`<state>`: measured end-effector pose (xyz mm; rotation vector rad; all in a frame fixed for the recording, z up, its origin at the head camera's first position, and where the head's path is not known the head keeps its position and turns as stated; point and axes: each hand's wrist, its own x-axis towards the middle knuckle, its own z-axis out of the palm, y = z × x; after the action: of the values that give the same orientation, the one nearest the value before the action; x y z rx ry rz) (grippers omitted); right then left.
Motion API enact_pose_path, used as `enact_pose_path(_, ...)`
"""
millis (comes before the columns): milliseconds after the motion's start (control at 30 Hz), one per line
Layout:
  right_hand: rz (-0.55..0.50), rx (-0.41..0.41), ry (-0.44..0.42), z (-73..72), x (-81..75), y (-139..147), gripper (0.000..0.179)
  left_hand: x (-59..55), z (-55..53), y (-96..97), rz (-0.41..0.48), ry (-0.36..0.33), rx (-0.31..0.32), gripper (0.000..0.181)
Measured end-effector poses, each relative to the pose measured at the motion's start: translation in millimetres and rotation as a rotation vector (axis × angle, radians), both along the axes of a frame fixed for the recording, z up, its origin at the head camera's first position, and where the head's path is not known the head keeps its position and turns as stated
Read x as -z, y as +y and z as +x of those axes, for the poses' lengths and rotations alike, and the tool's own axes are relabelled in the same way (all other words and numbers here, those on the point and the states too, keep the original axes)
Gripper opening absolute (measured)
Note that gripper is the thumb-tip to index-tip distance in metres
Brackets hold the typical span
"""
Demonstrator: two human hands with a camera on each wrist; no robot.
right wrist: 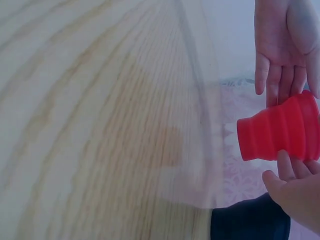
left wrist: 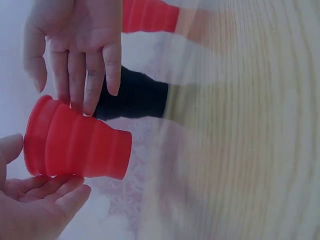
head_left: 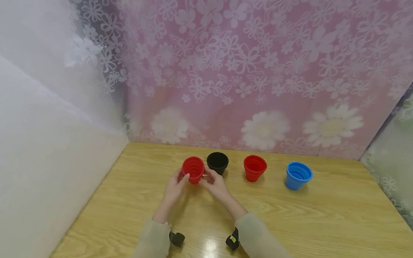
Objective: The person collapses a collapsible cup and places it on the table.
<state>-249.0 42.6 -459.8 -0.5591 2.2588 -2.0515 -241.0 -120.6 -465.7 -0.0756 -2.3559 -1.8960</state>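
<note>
Head view's pretty bright and even, with one blown-out glare spot (head_left: 209, 254) at the near middle of the shiny desk (head_left: 341, 229), and the light seems to come from above. White sheet (head_left: 33, 155) on the left looks washed out, and the daisies on the far pink curtain (head_left: 223, 75) are kinda fuzzy. Shadows are soft and faint, like the one beside the blue cup (head_left: 296, 179). Both wrist views run dimmer and bluish with hazy backgrounds; held red cup (right wrist: 275, 130) leaves a smudgy reddish reflection in the right one.
</note>
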Motion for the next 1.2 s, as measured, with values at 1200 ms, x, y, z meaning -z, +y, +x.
enact_pose_path(1200, -0.097, 0.16, 0.065, 24.3, -9.3, 79.0, 0.041, -38.6, 29.5, 62.7, 0.154, 0.148, 0.173, 0.043)
